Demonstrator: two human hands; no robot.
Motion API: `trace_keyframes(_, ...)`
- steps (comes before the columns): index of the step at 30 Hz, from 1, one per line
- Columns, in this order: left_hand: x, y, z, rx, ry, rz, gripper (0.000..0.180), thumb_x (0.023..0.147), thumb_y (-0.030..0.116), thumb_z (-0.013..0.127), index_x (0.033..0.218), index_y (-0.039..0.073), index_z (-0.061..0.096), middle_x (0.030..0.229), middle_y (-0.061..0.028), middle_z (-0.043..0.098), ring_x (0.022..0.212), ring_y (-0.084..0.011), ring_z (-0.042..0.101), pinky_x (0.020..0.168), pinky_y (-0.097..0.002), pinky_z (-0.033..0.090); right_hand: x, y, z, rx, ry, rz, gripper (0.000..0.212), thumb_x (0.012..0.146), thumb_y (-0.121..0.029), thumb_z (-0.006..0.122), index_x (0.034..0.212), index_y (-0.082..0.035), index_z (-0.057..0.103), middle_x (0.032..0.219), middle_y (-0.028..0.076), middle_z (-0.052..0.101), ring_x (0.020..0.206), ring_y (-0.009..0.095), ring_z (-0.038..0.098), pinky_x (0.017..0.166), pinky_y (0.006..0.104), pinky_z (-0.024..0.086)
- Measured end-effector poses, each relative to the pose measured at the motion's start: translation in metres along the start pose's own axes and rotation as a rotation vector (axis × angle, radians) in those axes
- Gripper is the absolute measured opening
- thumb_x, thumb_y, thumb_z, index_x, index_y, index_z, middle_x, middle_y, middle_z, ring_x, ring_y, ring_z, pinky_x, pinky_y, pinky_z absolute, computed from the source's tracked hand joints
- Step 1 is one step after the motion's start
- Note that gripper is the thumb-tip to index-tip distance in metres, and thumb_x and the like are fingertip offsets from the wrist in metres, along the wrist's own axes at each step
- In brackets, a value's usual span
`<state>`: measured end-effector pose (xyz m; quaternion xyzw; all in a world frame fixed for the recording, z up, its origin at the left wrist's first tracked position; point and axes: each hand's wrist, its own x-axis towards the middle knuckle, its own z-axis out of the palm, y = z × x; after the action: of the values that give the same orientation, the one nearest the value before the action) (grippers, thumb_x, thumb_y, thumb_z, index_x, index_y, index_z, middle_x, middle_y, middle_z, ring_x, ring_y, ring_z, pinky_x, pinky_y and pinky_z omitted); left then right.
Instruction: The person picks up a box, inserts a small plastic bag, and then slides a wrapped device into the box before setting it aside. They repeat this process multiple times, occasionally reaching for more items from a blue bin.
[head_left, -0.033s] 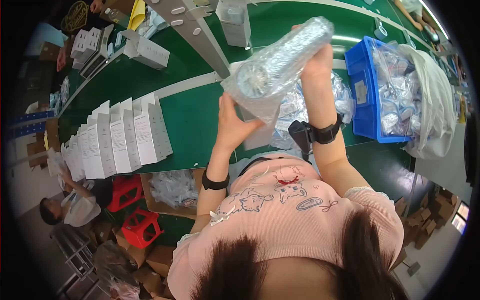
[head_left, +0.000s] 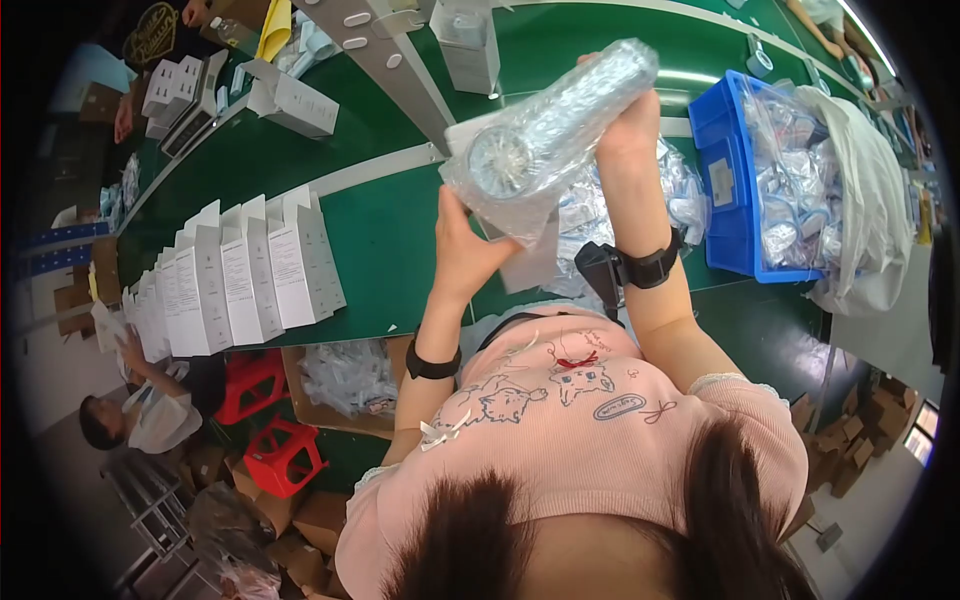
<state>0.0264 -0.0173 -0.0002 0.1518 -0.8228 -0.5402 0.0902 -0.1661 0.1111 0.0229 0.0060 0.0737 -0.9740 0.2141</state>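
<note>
A bubble-wrapped object [head_left: 565, 120] with a round, radially ribbed end and a long body, looking like a handheld fan, is tilted above the green table. My right hand [head_left: 632, 125] is closed around its far, narrower end, the fingers partly hidden behind the wrap. Below the round end, my left hand [head_left: 470, 245] curves its thumb and fingers around a white carton [head_left: 533, 262], mostly covered by the wrapped fan. Just beyond my hands, a pile of clear-wrapped items [head_left: 683, 200] lies on the table.
Upright white cartons [head_left: 250, 280] stand in rows at left. A blue bin [head_left: 727, 180] of wrapped items is at right, a white sheet over its side. A metal post [head_left: 390, 70] rises ahead. Red stools [head_left: 283, 455] and a cardboard box [head_left: 345, 380] sit below; a co-worker [head_left: 150, 410] is at left.
The wrapped fan and my right hand have shifted slightly down and left. More of the white carton shows below the fan. The co-worker's hands at the left have moved a little.
</note>
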Motion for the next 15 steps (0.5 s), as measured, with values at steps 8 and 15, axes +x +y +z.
trace_keyframes(8, -0.017, 0.007, 0.014, -0.081, 0.262, 0.394, 0.067, 0.048, 0.012, 0.081, 0.094, 0.005, 0.033, 0.121, -0.0232, 0.042, 0.106, -0.0333, 0.047, 0.087, -0.0384, 0.039, -0.030, 0.005, 0.016, -0.748, 0.058, -0.540, 0.018, 0.084, -0.019, 0.049, 0.089, -0.003, 0.054, 0.074, 0.008, 0.055, 0.074, 0.024, 0.054, 0.072, 0.0360, 0.046)
trace_keyframes(15, -0.009, 0.021, 0.017, -0.171, 0.150, 0.374, 0.070, 0.050, 0.011, 0.082, 0.096, 0.006, 0.030, 0.120, -0.0241, 0.042, 0.108, -0.0317, 0.046, 0.091, -0.0366, 0.038, -0.063, 0.000, 0.044, -1.800, -0.603, -0.703, 0.025, 0.075, -0.021, 0.061, 0.097, -0.009, 0.060, 0.098, 0.012, 0.052, 0.104, 0.025, 0.047, 0.089, 0.0357, 0.038)
